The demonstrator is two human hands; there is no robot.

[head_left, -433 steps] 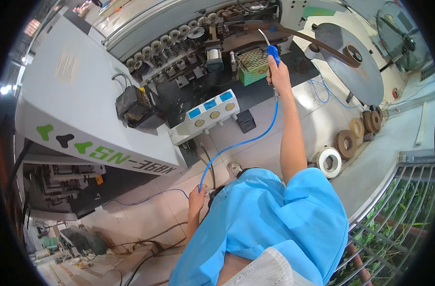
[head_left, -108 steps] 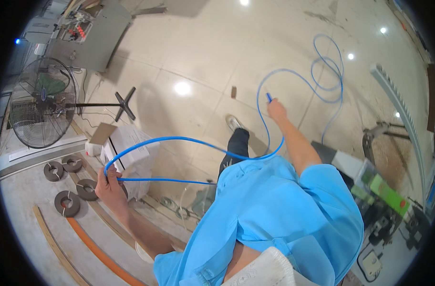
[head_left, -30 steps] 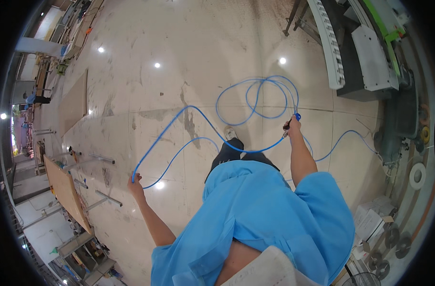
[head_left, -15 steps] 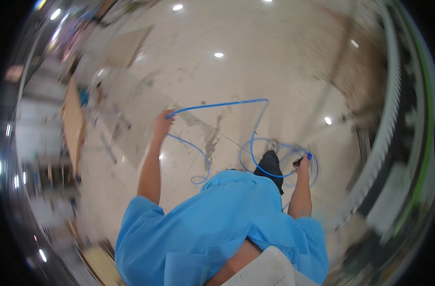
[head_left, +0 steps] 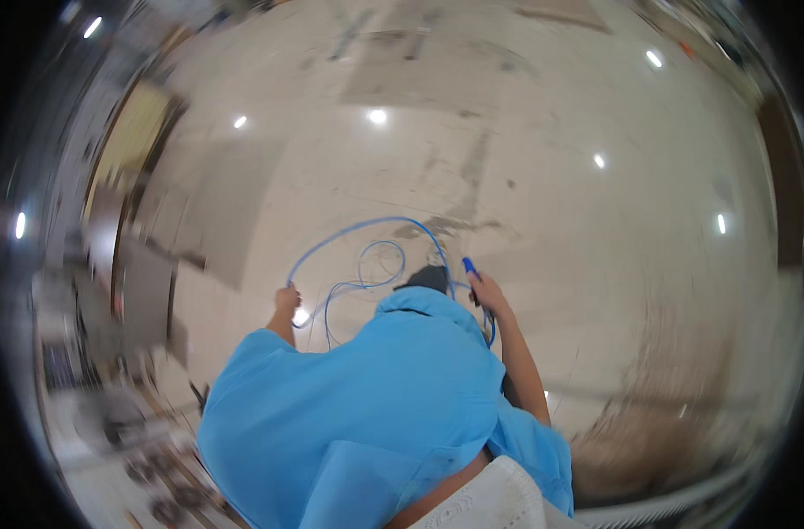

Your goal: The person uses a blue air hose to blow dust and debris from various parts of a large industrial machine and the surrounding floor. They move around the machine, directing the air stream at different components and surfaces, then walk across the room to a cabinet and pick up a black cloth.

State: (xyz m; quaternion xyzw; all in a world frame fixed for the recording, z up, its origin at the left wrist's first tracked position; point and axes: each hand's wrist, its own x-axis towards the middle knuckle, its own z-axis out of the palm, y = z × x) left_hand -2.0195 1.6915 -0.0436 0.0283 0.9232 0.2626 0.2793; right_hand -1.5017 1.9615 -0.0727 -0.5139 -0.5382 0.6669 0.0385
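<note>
A thin blue hose [head_left: 393, 219] bows forward in an arc from my left hand [head_left: 287, 298], whose fingers are closed on it. More of the hose hangs or lies in loose loops between my hands, near my dark-trousered leg [head_left: 428, 279] and shoe. My right hand [head_left: 487, 289], to the right of the leg, grips a blue-and-black hand tool [head_left: 470, 265] shaped like an air blow gun, its blue end pointing forward. Hose runs close beneath that hand; the joint between hose and tool cannot be made out.
Pale glossy floor [head_left: 331, 176] with dark stains spreads ahead. At the left stand panels or boards [head_left: 146, 295] and blurred equipment. A brown board [head_left: 779, 181] is at the far right edge. A ridged pale strip [head_left: 684, 501] curves along the lower right.
My view has turned and my body has moved across the floor. The left hand has come closer to my body, and the right hand has moved inward. The hose's sharp bend is now a round arc.
</note>
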